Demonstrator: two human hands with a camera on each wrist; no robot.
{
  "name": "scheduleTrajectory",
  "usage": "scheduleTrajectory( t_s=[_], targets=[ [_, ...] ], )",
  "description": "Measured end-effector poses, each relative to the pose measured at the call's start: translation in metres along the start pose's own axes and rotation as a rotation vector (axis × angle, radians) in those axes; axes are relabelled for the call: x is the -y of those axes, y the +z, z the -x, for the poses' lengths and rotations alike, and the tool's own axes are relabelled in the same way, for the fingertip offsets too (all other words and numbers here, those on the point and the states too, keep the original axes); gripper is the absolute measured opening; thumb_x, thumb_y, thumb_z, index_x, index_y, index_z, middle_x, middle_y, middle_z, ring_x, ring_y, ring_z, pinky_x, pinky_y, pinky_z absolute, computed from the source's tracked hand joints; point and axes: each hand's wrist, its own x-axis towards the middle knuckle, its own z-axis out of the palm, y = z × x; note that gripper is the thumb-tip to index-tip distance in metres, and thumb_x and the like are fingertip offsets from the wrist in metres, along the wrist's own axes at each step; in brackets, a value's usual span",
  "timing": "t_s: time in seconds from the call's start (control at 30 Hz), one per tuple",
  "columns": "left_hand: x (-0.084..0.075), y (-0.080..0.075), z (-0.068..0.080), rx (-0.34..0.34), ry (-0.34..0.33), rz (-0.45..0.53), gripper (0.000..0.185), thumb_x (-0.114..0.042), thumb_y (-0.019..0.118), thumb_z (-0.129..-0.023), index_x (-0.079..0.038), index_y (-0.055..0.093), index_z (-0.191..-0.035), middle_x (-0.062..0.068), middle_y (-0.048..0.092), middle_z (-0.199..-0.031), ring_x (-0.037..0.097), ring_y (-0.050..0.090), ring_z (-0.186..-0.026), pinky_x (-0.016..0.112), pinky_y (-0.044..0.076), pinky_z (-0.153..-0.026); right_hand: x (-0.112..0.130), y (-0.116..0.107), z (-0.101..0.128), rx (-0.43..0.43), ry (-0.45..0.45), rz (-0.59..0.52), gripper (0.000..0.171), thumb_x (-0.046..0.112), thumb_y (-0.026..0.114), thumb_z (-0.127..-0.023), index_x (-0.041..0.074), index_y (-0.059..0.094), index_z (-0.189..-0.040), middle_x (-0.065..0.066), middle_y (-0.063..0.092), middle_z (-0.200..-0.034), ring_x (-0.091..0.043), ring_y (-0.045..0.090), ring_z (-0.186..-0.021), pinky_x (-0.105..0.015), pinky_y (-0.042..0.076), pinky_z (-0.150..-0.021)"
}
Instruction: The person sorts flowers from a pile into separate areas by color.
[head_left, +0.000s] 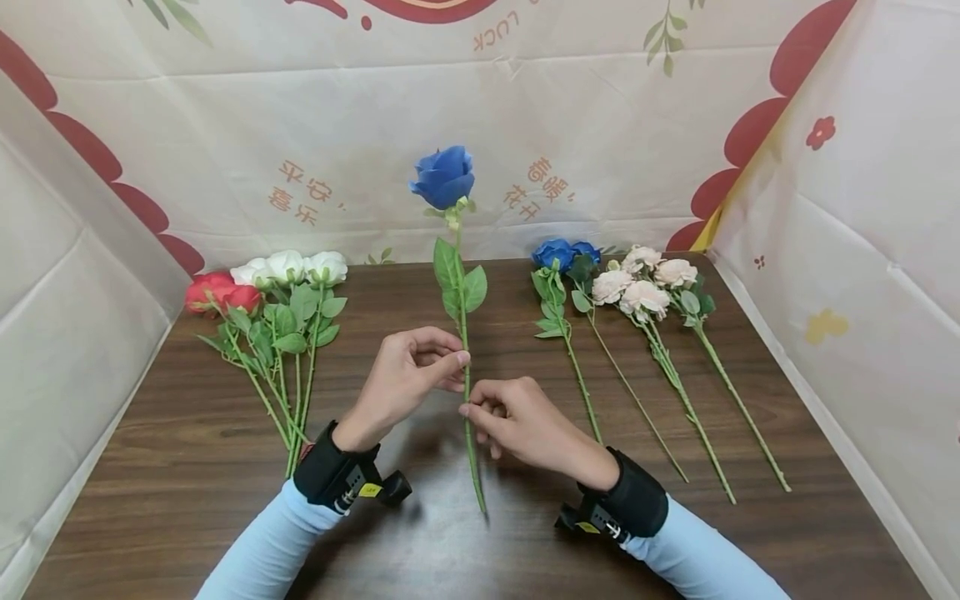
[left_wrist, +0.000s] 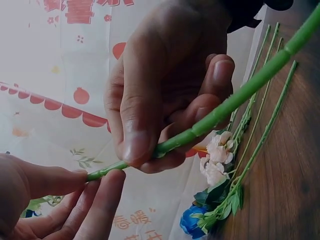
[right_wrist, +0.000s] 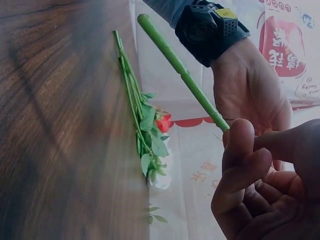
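Note:
A single blue rose [head_left: 444, 177] on a long green stem stands upright over the middle of the table in the head view. Thumb and fingers of my left hand [head_left: 408, 375] pinch the stem below its leaves. Just lower, my right hand [head_left: 528, 425] pinches the same stem [left_wrist: 235, 100] between thumb and forefinger. The left wrist view shows both hands close together on it. In the right wrist view the bare lower end of the stem [right_wrist: 175, 62] sticks out past my right fingers, and the blossom is out of sight.
On the left of the table [head_left: 187, 500] lie red roses [head_left: 221, 293] and white roses [head_left: 287, 267] with their stems bunched. Blue roses [head_left: 555, 253] and pale pink flowers [head_left: 643, 298] lie on the right. Printed cloth walls [head_left: 600, 108] enclose the back and sides.

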Motion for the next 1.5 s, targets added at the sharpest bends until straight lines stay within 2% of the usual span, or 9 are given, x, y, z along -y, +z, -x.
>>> scheduleTrajectory(
  t_s=[0.1, 0.27, 0.4, 0.57, 0.8, 1.03, 1.17, 1.37, 1.5],
  targets=[
    [-0.001, 0.001, 0.0, 0.0, 0.005, 0.005, 0.014, -0.007, 0.069, -0.098, 0.004, 0.069, -0.108, 0.023, 0.073, -0.098, 0.02, 0.076, -0.075, 0.042, 0.066, -0.076, 0.0, 0.0, 0.0, -0.007, -0.01, 0.009, 0.02, 0.02, 0.061, -0.106, 0.013, 0.067, -0.088, -0.003, 0.066, -0.068, -0.008, 0.062, -0.05, -0.025, 0.051, -0.049],
    [-0.003, -0.001, 0.001, 0.006, -0.007, 0.018, 0.015, -0.007, 0.07, -0.097, 0.003, 0.069, -0.108, 0.022, 0.073, -0.098, 0.019, 0.076, -0.075, 0.045, 0.066, -0.078, 0.0, 0.0, 0.0, -0.005, -0.02, 0.01, 0.022, 0.019, 0.059, -0.106, 0.012, 0.067, -0.087, -0.001, 0.067, -0.068, -0.01, 0.064, -0.051, -0.025, 0.05, -0.047],
    [-0.005, -0.006, 0.001, 0.008, -0.012, -0.029, 0.02, -0.014, 0.072, -0.097, -0.001, 0.07, -0.112, 0.022, 0.074, -0.102, 0.02, 0.077, -0.079, 0.046, 0.066, -0.077, -0.004, -0.005, -0.003, -0.003, 0.006, 0.008, 0.023, 0.017, 0.057, -0.107, 0.009, 0.066, -0.087, -0.002, 0.066, -0.067, -0.016, 0.065, -0.051, -0.027, 0.052, -0.046],
    [-0.002, -0.014, -0.001, 0.02, -0.053, -0.101, 0.03, -0.024, 0.075, -0.096, -0.004, 0.069, -0.117, 0.018, 0.075, -0.104, 0.023, 0.077, -0.08, 0.049, 0.065, -0.078, -0.028, -0.021, -0.013, -0.013, 0.108, 0.026, 0.026, 0.017, 0.056, -0.107, 0.004, 0.067, -0.087, -0.002, 0.065, -0.065, -0.021, 0.064, -0.051, -0.028, 0.051, -0.045],
    [0.005, -0.016, -0.005, 0.069, -0.108, -0.14, 0.035, -0.024, 0.074, -0.097, -0.003, 0.065, -0.123, 0.015, 0.075, -0.103, 0.024, 0.076, -0.078, 0.047, 0.065, -0.077, -0.072, -0.045, -0.021, -0.021, 0.302, 0.088, 0.031, 0.015, 0.053, -0.107, 0.007, 0.064, -0.079, -0.002, 0.061, -0.065, -0.024, 0.062, -0.052, -0.025, 0.042, -0.049],
    [0.011, -0.02, -0.01, 0.055, -0.117, -0.183, 0.037, -0.024, 0.074, -0.097, 0.0, 0.064, -0.124, 0.018, 0.074, -0.104, 0.029, 0.076, -0.08, 0.051, 0.065, -0.078, -0.087, -0.061, -0.02, -0.017, 0.457, 0.052, 0.032, 0.013, 0.048, -0.108, 0.002, 0.066, -0.084, -0.004, 0.058, -0.066, -0.02, 0.059, -0.055, -0.029, 0.047, -0.055],
    [0.017, -0.024, -0.014, 0.031, -0.153, -0.196, 0.033, -0.024, 0.074, -0.097, -0.002, 0.066, -0.121, 0.023, 0.073, -0.112, 0.031, 0.076, -0.082, 0.052, 0.065, -0.079, -0.091, -0.064, -0.018, -0.005, 0.497, 0.129, 0.036, 0.012, 0.046, -0.106, 0.003, 0.067, -0.078, -0.005, 0.06, -0.064, -0.019, 0.06, -0.054, -0.028, 0.048, -0.053],
    [0.027, -0.032, -0.02, 0.044, -0.186, -0.2, 0.033, -0.025, 0.072, -0.099, -0.003, 0.065, -0.123, 0.027, 0.07, -0.116, 0.044, 0.073, -0.092, 0.054, 0.064, -0.081, -0.095, -0.064, -0.016, -0.037, 0.529, 0.292, 0.05, 0.021, 0.049, -0.106, 0.015, 0.052, -0.057, -0.002, 0.054, -0.051, -0.018, 0.048, -0.045, -0.027, 0.037, -0.051],
    [0.029, -0.038, -0.022, 0.037, -0.207, -0.194, 0.034, -0.025, 0.07, -0.1, -0.002, 0.064, -0.124, 0.028, 0.067, -0.117, 0.047, 0.073, -0.094, 0.058, 0.062, -0.084, -0.096, -0.064, -0.016, -0.064, 0.541, 0.363, 0.054, 0.025, 0.052, -0.107, 0.015, 0.053, -0.054, -0.002, 0.054, -0.047, -0.02, 0.046, -0.043, -0.028, 0.038, -0.053]
  ],
)
